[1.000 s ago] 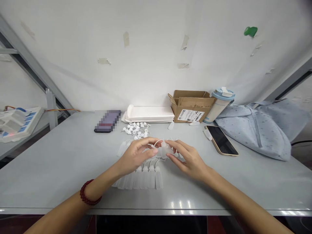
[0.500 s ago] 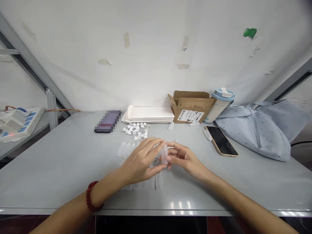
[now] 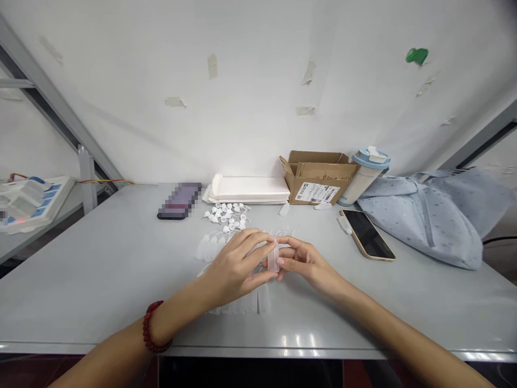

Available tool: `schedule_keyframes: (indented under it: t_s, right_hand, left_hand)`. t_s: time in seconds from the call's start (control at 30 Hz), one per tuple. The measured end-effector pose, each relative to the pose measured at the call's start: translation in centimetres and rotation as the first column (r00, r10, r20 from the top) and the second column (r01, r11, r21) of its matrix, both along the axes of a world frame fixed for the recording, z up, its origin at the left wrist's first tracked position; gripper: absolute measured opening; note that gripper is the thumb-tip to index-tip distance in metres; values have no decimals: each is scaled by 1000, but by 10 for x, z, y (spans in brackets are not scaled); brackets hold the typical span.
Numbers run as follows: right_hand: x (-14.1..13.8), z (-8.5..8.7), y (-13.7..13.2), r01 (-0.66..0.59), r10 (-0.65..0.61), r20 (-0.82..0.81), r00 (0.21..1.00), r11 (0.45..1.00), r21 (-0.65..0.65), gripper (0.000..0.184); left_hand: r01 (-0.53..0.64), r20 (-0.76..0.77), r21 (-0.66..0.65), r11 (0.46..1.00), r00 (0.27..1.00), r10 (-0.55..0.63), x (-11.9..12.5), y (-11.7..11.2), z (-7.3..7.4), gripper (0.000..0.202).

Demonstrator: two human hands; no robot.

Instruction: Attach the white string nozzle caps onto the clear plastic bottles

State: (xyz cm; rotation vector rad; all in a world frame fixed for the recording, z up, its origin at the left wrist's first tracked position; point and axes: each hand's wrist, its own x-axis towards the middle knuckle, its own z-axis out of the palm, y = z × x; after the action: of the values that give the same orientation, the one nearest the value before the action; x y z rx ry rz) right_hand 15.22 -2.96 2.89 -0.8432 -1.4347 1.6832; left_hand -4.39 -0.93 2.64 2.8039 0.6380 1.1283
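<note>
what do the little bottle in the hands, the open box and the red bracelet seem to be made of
Bottle: probably plastic, translucent with a smooth, faint sheen. Open box: likely cardboard, by its matte brown surface and bent flaps. Bracelet: rounded dark red beads, perhaps wood, stone or plastic; finish unclear.

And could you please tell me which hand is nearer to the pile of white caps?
Left. The left hand is just on the near side of the white caps; the right hand is farther away, off to their right and also nearer the person.
</note>
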Motion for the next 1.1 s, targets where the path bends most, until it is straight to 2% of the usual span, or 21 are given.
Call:
schedule_keyframes:
  t_s: [0.33, 0.5, 0.87, 0.93, 1.1]
  right_hand:
    - [2, 5, -1, -12, 12, 0, 1000, 1000, 20, 28]
    - [4, 7, -2, -5, 4, 52, 999, 1000, 6, 28]
    - [5, 15, -5, 49, -63, 218, 974, 997, 67, 29]
    - [7, 13, -3, 15, -37, 297, 954, 997, 73, 28]
    - [12, 6, -2, -155, 130, 445, 886, 988, 19, 28]
  left_hand:
    - [5, 70, -49, 999, 998, -2, 2, -2, 2, 43]
    - [13, 84, -87, 996, 996, -6, 2, -4, 3, 42]
    - [46, 55, -158, 986, 998, -38, 0, -7, 1, 44]
    - [63, 28, -189, 980, 998, -59, 1, -9, 1, 42]
    - [98, -105, -265, 959, 986, -130, 5, -15, -1, 40]
